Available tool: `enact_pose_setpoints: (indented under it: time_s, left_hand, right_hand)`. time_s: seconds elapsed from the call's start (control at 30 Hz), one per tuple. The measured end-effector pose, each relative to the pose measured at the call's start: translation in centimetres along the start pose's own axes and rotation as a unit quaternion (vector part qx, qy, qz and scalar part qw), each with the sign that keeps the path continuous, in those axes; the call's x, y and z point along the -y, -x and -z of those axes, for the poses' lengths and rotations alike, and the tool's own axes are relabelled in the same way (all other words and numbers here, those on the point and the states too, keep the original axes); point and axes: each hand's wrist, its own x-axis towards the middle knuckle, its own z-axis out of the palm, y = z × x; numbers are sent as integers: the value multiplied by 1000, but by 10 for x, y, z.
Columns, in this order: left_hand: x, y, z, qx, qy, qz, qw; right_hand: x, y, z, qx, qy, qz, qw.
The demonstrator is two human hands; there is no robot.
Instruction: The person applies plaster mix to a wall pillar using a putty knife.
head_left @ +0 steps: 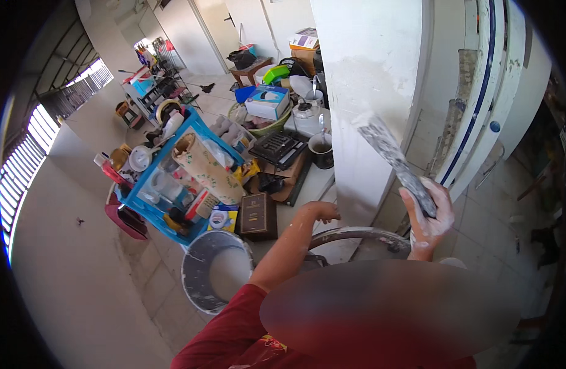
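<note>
My right hand grips the lower end of a flat paintbrush, smeared grey and white. Its whitish tip points up and left, against or close to the face of a white wall pillar; I cannot tell if they touch. Whitish smears cover my right fingers. To the left of the pillar's lower edge is my left hand, fingers curled in, with nothing visible in them. A grey bucket with a pale, thick mix inside stands left of my left forearm. Below both hands curves a round, white-smeared rim.
A blue crate holds kitchen things and a rolled patterned sheet. Close by are a dark brown box, a black stove-like appliance, a dark mug and a blue-white box. A door frame rises on the right.
</note>
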Motion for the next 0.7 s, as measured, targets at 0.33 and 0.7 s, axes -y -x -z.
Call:
enact_pose_setpoints:
  time_s: [0.33,0.7]
  left_hand:
    - [-1,0,9,6,15,-11,1000]
    - [0,-5,5,18,3,-27,999]
  right_hand:
    - [9,-26,-73,47,117,-27,992]
    - [14,-15,26,-74,155,-18,985]
